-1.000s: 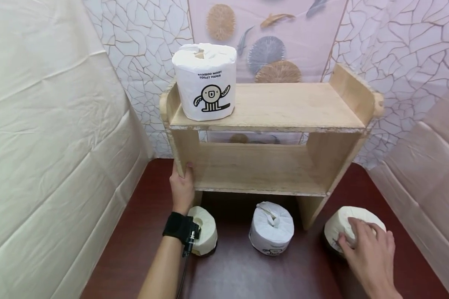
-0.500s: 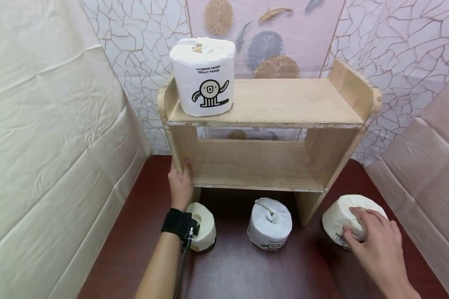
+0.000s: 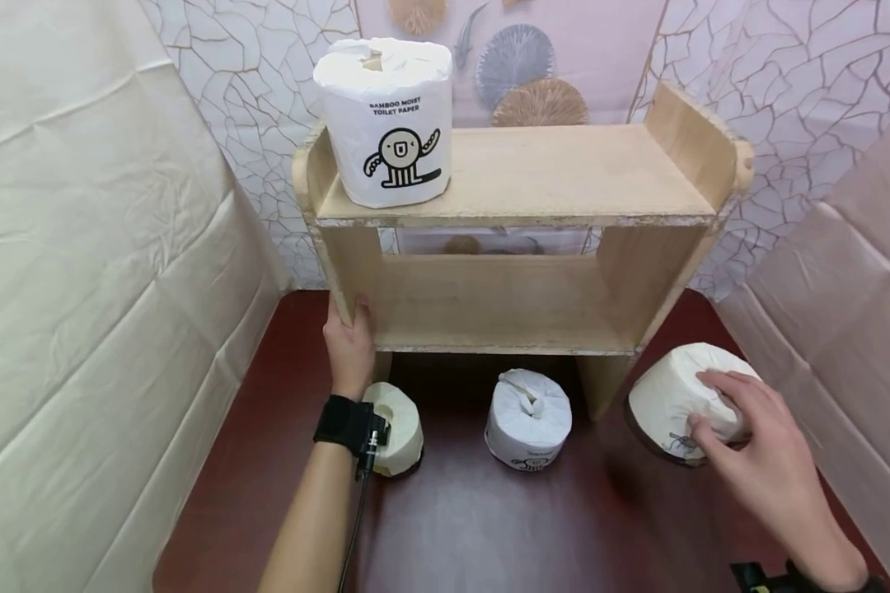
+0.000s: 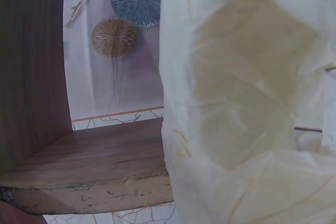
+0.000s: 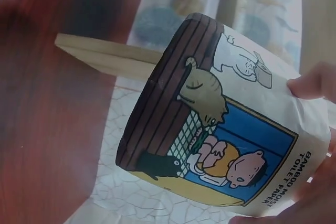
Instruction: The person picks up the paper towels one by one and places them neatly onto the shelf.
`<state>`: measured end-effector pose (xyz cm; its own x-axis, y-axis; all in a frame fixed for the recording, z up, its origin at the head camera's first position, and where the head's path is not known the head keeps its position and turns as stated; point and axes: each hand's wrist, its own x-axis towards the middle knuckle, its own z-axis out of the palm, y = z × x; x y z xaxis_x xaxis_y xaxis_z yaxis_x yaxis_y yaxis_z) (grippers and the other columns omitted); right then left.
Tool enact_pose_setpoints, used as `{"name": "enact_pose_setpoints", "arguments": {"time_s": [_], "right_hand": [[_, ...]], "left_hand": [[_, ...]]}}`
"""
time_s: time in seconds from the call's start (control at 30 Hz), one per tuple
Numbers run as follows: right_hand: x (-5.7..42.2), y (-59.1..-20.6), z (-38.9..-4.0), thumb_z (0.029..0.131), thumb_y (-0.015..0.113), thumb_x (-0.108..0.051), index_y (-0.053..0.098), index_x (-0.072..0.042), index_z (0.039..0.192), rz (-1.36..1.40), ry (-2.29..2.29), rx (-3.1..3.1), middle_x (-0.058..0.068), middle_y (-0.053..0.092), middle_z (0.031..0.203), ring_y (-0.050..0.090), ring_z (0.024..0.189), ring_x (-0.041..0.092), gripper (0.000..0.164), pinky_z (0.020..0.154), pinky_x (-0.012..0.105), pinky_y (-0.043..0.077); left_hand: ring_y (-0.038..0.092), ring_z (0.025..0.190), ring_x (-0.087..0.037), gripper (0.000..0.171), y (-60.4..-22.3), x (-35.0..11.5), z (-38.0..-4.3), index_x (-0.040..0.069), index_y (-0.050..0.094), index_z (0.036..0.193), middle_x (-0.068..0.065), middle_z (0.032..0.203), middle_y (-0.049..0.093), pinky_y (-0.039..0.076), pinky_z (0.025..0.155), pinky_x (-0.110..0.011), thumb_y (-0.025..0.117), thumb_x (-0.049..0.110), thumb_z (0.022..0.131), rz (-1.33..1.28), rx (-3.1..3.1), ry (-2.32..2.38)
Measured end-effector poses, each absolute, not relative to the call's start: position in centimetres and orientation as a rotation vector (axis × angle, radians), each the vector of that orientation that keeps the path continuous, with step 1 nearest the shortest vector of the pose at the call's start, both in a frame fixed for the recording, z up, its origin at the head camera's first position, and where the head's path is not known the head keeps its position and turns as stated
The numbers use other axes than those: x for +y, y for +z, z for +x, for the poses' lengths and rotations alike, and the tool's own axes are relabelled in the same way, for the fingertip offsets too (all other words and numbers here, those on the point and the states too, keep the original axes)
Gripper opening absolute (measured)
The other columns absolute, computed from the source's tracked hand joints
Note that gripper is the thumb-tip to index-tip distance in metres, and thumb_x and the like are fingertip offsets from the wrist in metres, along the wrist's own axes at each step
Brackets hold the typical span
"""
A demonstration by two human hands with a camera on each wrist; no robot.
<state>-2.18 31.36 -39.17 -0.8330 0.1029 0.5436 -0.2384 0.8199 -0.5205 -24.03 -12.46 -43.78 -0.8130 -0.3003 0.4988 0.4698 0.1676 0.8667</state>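
Observation:
My left hand [image 3: 350, 350] grips the left side panel of a light wooden shelf [image 3: 504, 305]. In the left wrist view, a cream toilet paper roll [image 4: 241, 98] fills the right half beside the shelf's wood [image 4: 94, 192]. My right hand [image 3: 771, 453] holds another toilet paper roll [image 3: 663, 403] by its upper end, tilted and raised over the table right of the shelf. Cartoon cats and a seated figure print this held roll [image 5: 205, 129] in the right wrist view. My right fingers [image 5: 315, 82] press its wrapped end.
A white toilet paper roll [image 3: 389, 123] stands on the top board's left end. Two more rolls are on the dark red table [image 3: 489, 535]: a white roll [image 3: 530, 420] before the lower opening, and a cream roll [image 3: 402, 436] beside my left wrist. Pale fabric walls flank the table.
My right hand has lifted the roll off the table, up and slightly left, tilting it. My left hand keeps its grip on the shelf. The head view has shifted slightly downward.

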Motion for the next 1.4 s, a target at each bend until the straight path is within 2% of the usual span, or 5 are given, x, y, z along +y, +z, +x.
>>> {"name": "enact_pose_setpoints", "arguments": {"time_s": [0.13,0.27,0.63,0.97,1.4], "right_hand": [[31.4,-38.1,-2.2,0.083,0.077,0.004,0.069,-0.008,0.133,0.104,0.829,-2.425,-0.004,0.063,0.134,0.04,0.136,-0.003,0.052,0.102,0.007,0.021],[31.4,-37.2,-2.1,0.081,0.077,0.006,0.07,-0.008,0.131,0.16,0.844,-2.4,-0.026,0.054,0.133,0.04,0.134,-0.008,0.052,0.102,0.007,0.023],[30.8,-34.6,-1.4,0.073,0.079,0.015,0.072,-0.005,0.13,0.248,0.896,-2.35,-0.019,0.058,0.14,0.044,0.136,-0.005,0.061,0.108,0.008,0.027],[30.4,-32.2,-1.1,0.07,0.08,0.017,0.071,-0.002,0.129,0.305,0.867,-2.355,-0.022,0.056,0.141,0.044,0.138,-0.004,0.063,0.112,0.009,0.026],[29.8,-30.2,-1.6,0.069,0.081,0.019,0.071,-0.002,0.129,0.357,0.882,-2.335,-0.018,0.058,0.144,0.046,0.139,-0.002,0.064,0.109,0.008,0.029]], "left_hand": [[0.062,0.107,-0.02,0.043,-43.4,-12.3,-24.2,0.01,0.056,0.15,-0.017,0.132,0.069,0.047,0.09,-0.031,0.059,0.021,0.109,-0.137,-1.855,-1.702],[0.061,0.115,-0.023,0.043,-41.9,-11.7,-23.0,0.004,0.053,0.151,-0.022,0.139,0.065,0.045,0.093,-0.027,0.057,0.014,0.11,-0.123,-1.853,-1.706],[0.06,0.126,-0.024,0.045,-42.0,-11.7,-22.7,0.006,0.051,0.154,-0.021,0.145,0.061,0.047,0.102,-0.044,0.057,0.014,0.11,-0.116,-1.86,-1.714],[0.059,0.129,-0.019,0.046,-44.0,-12.2,-24.4,0.015,0.053,0.155,-0.011,0.146,0.062,0.048,0.103,-0.041,0.059,0.021,0.11,-0.163,-1.838,-1.724],[0.059,0.131,-0.02,0.047,-43.8,-12.2,-24.2,0.016,0.051,0.156,-0.009,0.147,0.061,0.049,0.103,-0.046,0.059,0.024,0.11,-0.186,-1.836,-1.724]]}}
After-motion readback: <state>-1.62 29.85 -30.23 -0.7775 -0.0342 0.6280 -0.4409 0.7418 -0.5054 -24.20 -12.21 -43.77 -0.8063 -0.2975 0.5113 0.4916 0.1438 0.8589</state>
